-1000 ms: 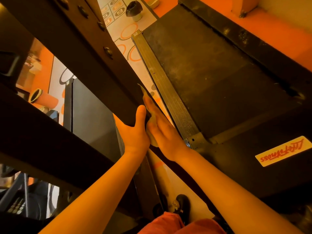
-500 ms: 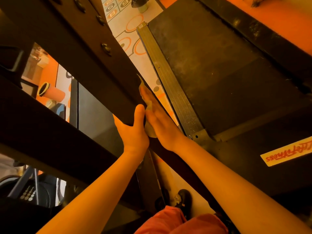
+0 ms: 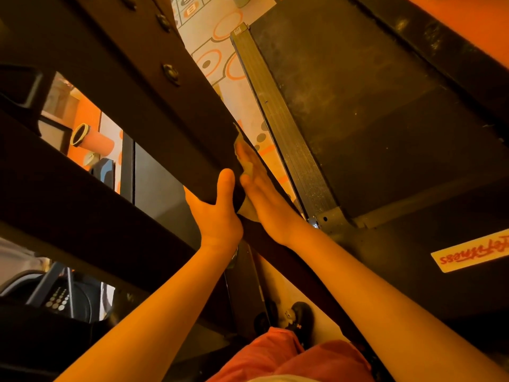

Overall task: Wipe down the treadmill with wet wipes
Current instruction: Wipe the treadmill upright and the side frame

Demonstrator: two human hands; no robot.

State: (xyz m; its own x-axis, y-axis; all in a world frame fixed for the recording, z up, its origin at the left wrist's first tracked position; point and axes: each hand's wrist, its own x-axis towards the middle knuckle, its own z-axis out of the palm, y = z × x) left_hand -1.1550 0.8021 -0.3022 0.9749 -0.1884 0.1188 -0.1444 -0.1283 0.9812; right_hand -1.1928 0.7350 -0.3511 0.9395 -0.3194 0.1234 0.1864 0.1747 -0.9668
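On the treadmill upright (image 3: pixel 165 128), right hand (image 3: pixel 265 201) over wipe (image 3: pixel 248 211) (flat).

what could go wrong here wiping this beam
The wipe is only pressed flat under the right hand, not gripped, so it might bunch up or slip off the beam and fall. Higher up the beam, bolt heads stick out; sliding that way could snag the wipe or scrape fingers. The left hand grips the beam right beside the wiping hand, so the patch under it may get missed.
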